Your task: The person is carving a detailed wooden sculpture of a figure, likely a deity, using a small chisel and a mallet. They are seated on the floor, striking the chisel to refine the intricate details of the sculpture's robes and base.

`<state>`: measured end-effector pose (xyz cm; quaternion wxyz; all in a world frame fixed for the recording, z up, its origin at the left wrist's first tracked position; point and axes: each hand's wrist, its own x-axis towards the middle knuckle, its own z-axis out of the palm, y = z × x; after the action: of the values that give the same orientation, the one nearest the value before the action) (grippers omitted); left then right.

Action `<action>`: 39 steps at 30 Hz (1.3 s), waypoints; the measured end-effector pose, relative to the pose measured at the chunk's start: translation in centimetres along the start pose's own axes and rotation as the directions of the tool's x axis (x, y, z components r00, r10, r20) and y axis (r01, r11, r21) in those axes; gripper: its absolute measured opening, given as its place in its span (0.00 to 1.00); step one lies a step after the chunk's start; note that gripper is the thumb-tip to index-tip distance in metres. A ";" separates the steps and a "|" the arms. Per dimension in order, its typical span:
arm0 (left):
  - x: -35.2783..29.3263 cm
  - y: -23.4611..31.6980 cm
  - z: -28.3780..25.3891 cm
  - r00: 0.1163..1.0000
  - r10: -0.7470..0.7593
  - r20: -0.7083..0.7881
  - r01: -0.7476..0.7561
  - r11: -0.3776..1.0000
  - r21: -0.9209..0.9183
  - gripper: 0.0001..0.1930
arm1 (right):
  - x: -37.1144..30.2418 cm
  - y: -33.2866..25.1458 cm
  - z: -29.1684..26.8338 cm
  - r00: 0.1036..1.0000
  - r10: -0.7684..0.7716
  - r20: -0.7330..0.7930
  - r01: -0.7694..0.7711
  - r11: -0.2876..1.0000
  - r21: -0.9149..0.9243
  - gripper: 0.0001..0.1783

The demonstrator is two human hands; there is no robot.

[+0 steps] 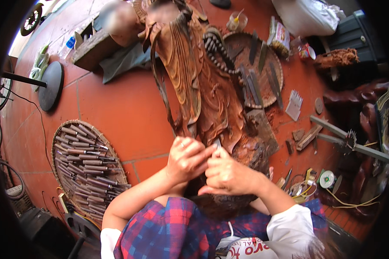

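Observation:
A large reddish-brown wood carving (pixel 183 82) with draped folds reaches away from me across the floor, its dark rough base (pixel 250 157) near my knees. My right hand (pixel 229 172) is closed round a small carving tool, whose grey metal tip (pixel 218 143) shows above the thumb, against the lower folds. The fist hides its handle. Beside it, my left hand (pixel 186 157) has curled fingers at the carving's lower edge, and its forefinger reaches to the tool's tip. Whatever the left fingers hold is hidden.
At left, a round woven tray (pixel 90 172) bears many wooden-handled chisels. Another basket tray (pixel 274 82) with long flat files lies right of the carving. A black round stand base (pixel 52 86) is at far left. Wood offcuts (pixel 309 137) and a metal frame (pixel 354 140) lie at right.

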<state>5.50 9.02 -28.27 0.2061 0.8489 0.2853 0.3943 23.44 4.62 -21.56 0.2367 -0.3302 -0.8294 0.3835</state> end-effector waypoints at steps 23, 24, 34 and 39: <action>1.6 -0.6 -0.9 1.000 0.009 -0.029 -0.010 1.000 -0.012 0.14 | 1.3 -0.3 0.2 0.993 0.007 -0.120 -0.011 1.000 -0.029 0.22; 1.4 -0.5 -0.7 1.000 0.020 -0.020 -0.021 1.000 -0.008 0.14 | 1.0 -0.4 0.3 0.994 0.027 -0.107 -0.031 0.999 -0.033 0.22; 1.5 0.4 -0.9 0.995 0.040 -0.089 -0.043 0.999 -0.032 0.11 | 0.9 -3.0 -0.3 0.994 0.053 -0.100 -0.057 0.998 -0.038 0.20; 1.3 0.4 -1.2 0.996 -0.014 -0.088 0.005 0.994 -0.106 0.12 | 0.8 -3.5 0.6 0.981 0.129 -0.145 -0.125 0.992 0.034 0.17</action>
<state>5.40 9.73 -26.60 0.2397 0.8171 0.2769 0.4451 21.23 3.24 -19.00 0.2765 -0.4068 -0.7821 0.3826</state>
